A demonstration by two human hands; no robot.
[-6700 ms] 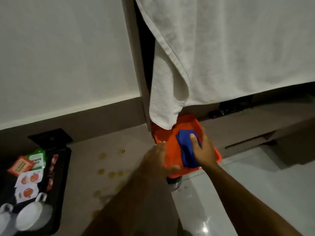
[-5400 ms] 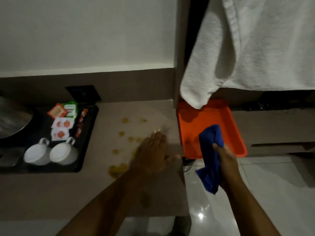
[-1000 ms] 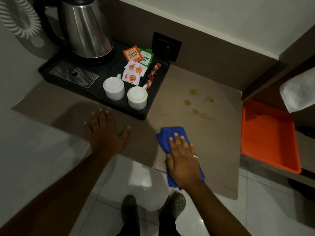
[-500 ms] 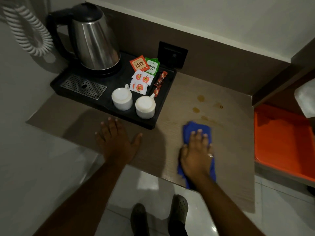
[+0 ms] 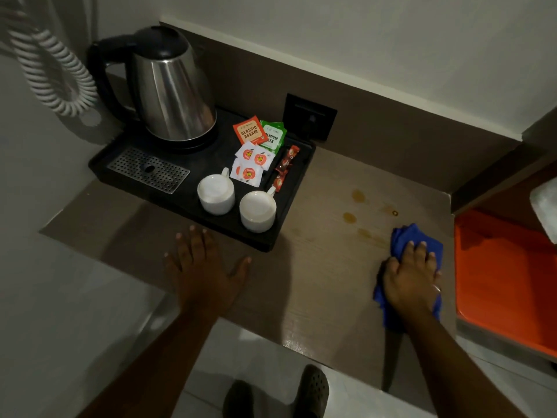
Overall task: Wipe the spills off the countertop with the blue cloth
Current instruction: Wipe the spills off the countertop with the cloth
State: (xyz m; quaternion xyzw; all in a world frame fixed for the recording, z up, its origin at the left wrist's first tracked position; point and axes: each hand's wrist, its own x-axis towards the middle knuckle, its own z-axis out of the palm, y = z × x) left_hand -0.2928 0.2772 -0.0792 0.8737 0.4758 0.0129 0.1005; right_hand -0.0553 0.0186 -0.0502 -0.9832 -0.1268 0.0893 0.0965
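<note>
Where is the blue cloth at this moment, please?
In the head view, the blue cloth lies flat under the right hand at the countertop's right end, beside the orange tray.

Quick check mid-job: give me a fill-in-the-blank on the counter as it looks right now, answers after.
1. The right hand presses flat on the ____ cloth.
2. The left hand rests on the countertop in front of the black ____.
3. Amber spills lie between the cloth and the tray, not yet ____.
4. Beside the kettle stand ____ white cups.

Missing words: blue; tray; wiped; two
</note>
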